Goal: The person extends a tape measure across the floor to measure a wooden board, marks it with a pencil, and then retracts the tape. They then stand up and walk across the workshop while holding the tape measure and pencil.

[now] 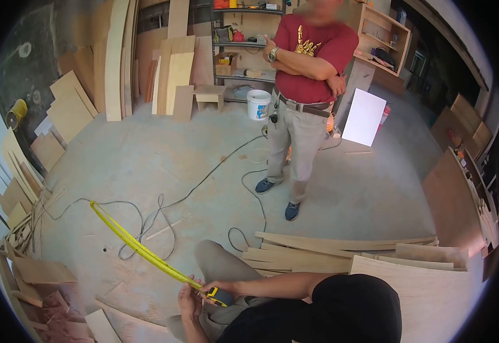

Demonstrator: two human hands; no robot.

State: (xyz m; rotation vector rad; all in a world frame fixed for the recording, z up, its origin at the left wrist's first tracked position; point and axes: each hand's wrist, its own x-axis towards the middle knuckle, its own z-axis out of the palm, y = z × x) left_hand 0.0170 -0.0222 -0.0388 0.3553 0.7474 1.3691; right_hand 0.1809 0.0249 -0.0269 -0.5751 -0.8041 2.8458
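Floor of grey, dust-streaked concrete point(163, 148) spreads before you in a woodworking shop. Facing you, arms crossed, stands a person in a maroon T-shirt and khaki trousers point(302, 123); near your right side lie stacked long, pale wooden strips point(301, 260). A thin, dark electrical cable point(203, 179) loops over the concrete ahead.

Reaching out from your lap to the front left is the long, bright-yellow measuring-tape blade point(146, 253), apparently doubled back on itself at its far bend; whether that bend touches the floor, you cannot tell from here. Likely thin, springy metal, the blade should weigh little and hold its line lengthwise, yet it could buckle or whip at the bend. Pinch it across its flat faces, since the edges may be sharp and the surface slick.

Your left hand point(188, 298) has its fingers closed on the blade's near end, just beside the case; your right hand point(219, 285) is clamped around the case itself. Smallest of all, that compact black-and-yellow tape case point(221, 296) looks rigid and sturdy, probably the heaviest part for its size, and best gripped by its broad sides, fingertips clear of the mouth.
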